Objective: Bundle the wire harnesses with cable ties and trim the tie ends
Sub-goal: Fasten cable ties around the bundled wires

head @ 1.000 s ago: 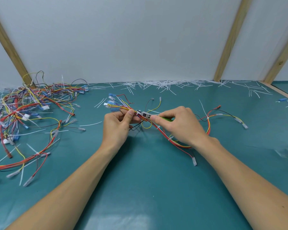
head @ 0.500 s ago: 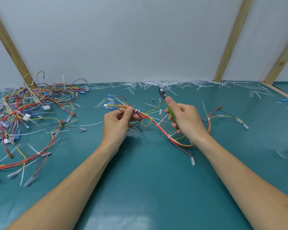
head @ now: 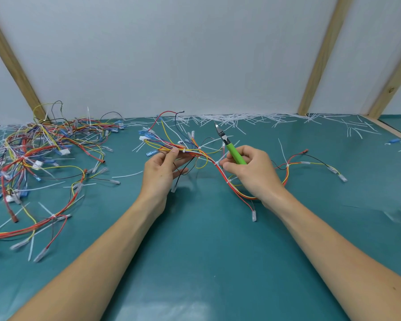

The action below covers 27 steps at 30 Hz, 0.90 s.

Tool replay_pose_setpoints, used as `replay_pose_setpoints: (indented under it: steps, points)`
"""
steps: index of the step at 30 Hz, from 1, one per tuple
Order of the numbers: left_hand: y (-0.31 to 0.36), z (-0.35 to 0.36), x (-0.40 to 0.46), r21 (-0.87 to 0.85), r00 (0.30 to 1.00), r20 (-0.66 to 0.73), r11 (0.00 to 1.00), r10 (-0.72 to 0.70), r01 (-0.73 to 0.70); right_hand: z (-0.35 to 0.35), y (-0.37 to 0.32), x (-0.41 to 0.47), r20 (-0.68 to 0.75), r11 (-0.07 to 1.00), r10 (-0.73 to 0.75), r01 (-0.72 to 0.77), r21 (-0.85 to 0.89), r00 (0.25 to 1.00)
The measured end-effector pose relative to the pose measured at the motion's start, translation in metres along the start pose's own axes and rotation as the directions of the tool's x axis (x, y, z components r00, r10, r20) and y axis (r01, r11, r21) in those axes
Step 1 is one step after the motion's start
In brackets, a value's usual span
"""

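Wires (head: 208, 161) in one bundle hang above the green table (head: 206, 251), between your hands. Your left hand (head: 162, 172) pinches them near a white tie (head: 183, 151); your right hand (head: 252, 172) grips green-handled cutters (head: 232, 148).

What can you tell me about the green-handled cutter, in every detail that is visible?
The cutter is a small pair of snips with bright green, plastic-looking handles and short grey metal blades. The right hand grips the handles, fingers curled round them. It is lifted off the teal table, tilted, with the tip pointing up and away toward the wall. The blades touch nothing and look slightly parted. The lower handle ends are hidden inside the hand.
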<state>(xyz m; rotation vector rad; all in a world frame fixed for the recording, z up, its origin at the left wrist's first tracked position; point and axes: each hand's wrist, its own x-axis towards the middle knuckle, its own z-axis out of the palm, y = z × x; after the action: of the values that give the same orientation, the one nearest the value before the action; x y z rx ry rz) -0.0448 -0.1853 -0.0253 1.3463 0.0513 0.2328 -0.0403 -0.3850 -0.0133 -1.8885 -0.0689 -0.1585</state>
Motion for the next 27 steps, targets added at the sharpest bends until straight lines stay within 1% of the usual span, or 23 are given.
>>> replay_pose_setpoints:
  steps: [4,10,13,16,18,20,21,23,24,25,26,27]
  points:
    - [-0.001,-0.001,0.0,0.0,1.0,0.032,1.0,0.002,-0.002,0.001,-0.002,-0.002,-0.013,0.999,-0.049,0.049,0.008,0.999]
    - [-0.002,-0.003,0.001,0.041,0.997,0.075,0.999,-0.009,0.006,0.002,-0.003,-0.002,-0.092,0.996,-0.084,0.083,-0.01,0.992]
    - [-0.002,-0.005,0.001,0.125,0.997,0.062,0.991,-0.056,0.048,0.002,-0.003,-0.002,-0.113,0.996,-0.091,0.089,-0.019,0.989]
    - [0.001,-0.008,0.001,0.303,0.998,-0.022,0.951,-0.065,0.069,0.003,-0.003,-0.003,-0.132,0.995,-0.101,0.097,-0.034,0.986]
    - [0.004,-0.011,-0.001,0.415,0.995,-0.095,0.91,0.02,0.022,0.003,-0.003,-0.003,-0.14,0.994,-0.103,0.098,-0.043,0.985]
    - [0.009,-0.015,-0.002,0.533,0.968,-0.162,0.843,0.192,-0.078,0.003,-0.003,-0.003,-0.144,0.994,-0.108,0.102,-0.047,0.984]
    - [0.012,-0.016,-0.004,0.557,0.942,-0.167,0.816,0.29,-0.152,0.003,-0.003,-0.003,-0.146,0.993,-0.11,0.104,-0.052,0.983]
    - [0.016,-0.013,-0.01,0.517,0.893,-0.091,0.787,0.442,-0.337,0.004,-0.002,-0.004,-0.149,0.992,-0.119,0.109,-0.071,0.982]
    - [0.018,-0.008,-0.014,0.477,0.877,-0.024,0.777,0.48,-0.412,0.004,-0.002,-0.004,-0.149,0.99,-0.126,0.116,-0.076,0.981]
    - [0.018,-0.002,-0.018,0.437,0.875,0.057,0.776,0.48,-0.454,0.005,-0.002,-0.005,-0.147,0.989,-0.136,0.126,-0.079,0.98]
    - [0.016,0.006,-0.021,0.404,0.89,0.14,0.796,0.434,-0.451,0.006,-0.001,-0.006,-0.145,0.987,-0.15,0.139,-0.081,0.978]
    - [0.012,0.013,-0.025,0.384,0.913,0.217,0.83,0.344,-0.404,0.007,-0.001,-0.006,-0.143,0.984,-0.166,0.154,-0.087,0.976]
